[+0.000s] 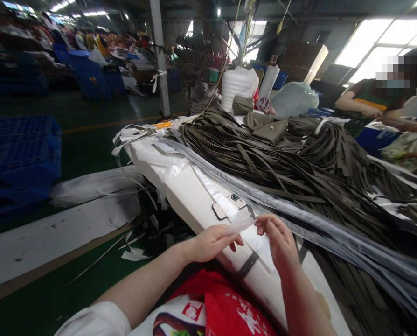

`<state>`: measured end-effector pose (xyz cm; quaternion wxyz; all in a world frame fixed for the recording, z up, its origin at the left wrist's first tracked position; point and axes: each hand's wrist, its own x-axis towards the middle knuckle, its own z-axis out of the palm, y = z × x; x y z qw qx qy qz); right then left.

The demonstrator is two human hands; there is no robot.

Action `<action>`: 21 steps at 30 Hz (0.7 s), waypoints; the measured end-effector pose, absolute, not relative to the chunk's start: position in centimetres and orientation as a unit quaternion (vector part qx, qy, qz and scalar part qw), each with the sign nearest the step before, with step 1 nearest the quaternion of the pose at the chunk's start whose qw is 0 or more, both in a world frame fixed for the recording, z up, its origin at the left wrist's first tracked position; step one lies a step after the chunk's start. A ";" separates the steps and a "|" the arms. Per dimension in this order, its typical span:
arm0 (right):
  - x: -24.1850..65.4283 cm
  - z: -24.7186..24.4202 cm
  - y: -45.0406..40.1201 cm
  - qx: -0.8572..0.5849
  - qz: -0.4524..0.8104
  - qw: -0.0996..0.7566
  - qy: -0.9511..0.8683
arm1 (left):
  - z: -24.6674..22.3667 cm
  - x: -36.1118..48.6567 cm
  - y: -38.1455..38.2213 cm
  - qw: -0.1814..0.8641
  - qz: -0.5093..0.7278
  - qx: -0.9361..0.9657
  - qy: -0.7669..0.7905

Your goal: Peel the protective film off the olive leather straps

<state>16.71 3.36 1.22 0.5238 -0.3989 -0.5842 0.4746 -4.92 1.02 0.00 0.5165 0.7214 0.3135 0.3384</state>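
Observation:
Between my two hands, over the white table, is a small translucent plastic piece (242, 221). My left hand (218, 241) has its fingers curled around the near end of that piece. The fingertips of my right hand (274, 233) are pinched together at its other end. Just beyond my hands a phone (219, 211) lies on the table, partly covered by a white strip (218, 193). Another white sheet (262, 247) lies beneath my hands. A dark strap (247, 265) crosses the table's near edge.
A large heap of dark olive straps (264, 158) covers the far side of the table (184, 186), with long clear plastic (236, 186) along it. Blue pallets (16, 158) stand at the left. A person (365, 105) works at the far right.

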 end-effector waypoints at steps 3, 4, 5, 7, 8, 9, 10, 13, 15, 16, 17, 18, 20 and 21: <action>16.4 1.9 3.0 -0.390 0.468 0.425 -0.670 | 0.2 -5.2 1.3 0.490 0.311 0.756 0.303; 16.3 2.0 3.0 -0.391 0.464 0.412 -0.680 | 0.2 -5.4 1.6 0.476 0.308 0.766 0.303; 16.2 2.1 2.9 -0.396 0.461 0.411 -0.680 | 0.2 -5.8 2.0 0.455 0.310 0.776 0.309; 16.4 2.2 3.0 -0.417 0.458 0.420 -0.663 | 0.4 -6.9 3.0 0.404 0.328 0.782 0.344; 16.6 2.2 3.0 -0.432 0.452 0.422 -0.656 | 0.7 -7.6 3.5 0.382 0.346 0.776 0.364; 16.8 2.3 3.1 -0.449 0.440 0.423 -0.653 | 1.1 -8.3 4.1 0.366 0.369 0.765 0.381; 16.9 2.4 3.1 -0.464 0.427 0.421 -0.652 | 1.6 -9.0 4.5 0.357 0.390 0.754 0.390; 16.8 2.7 3.1 -0.491 0.404 0.421 -0.647 | 3.0 -9.5 4.9 0.332 0.418 0.754 0.382; 16.2 2.8 2.8 -0.496 0.397 0.429 -0.642 | 3.4 -8.4 4.2 0.299 0.384 0.791 0.371; 15.8 2.7 2.7 -0.497 0.393 0.433 -0.641 | 3.2 -7.5 3.7 0.277 0.363 0.807 0.374; 15.4 2.6 2.6 -0.498 0.389 0.438 -0.639 | 2.8 -6.4 3.2 0.253 0.346 0.819 0.382; 15.0 2.5 2.5 -0.499 0.388 0.442 -0.636 | 2.2 -5.2 2.7 0.233 0.335 0.823 0.396; 14.5 2.1 2.5 -0.497 0.388 0.452 -0.631 | 1.0 -3.2 2.0 0.212 0.331 0.813 0.429; 14.5 2.1 2.6 -0.494 0.383 0.455 -0.634 | 0.6 -2.5 1.9 0.212 0.334 0.805 0.443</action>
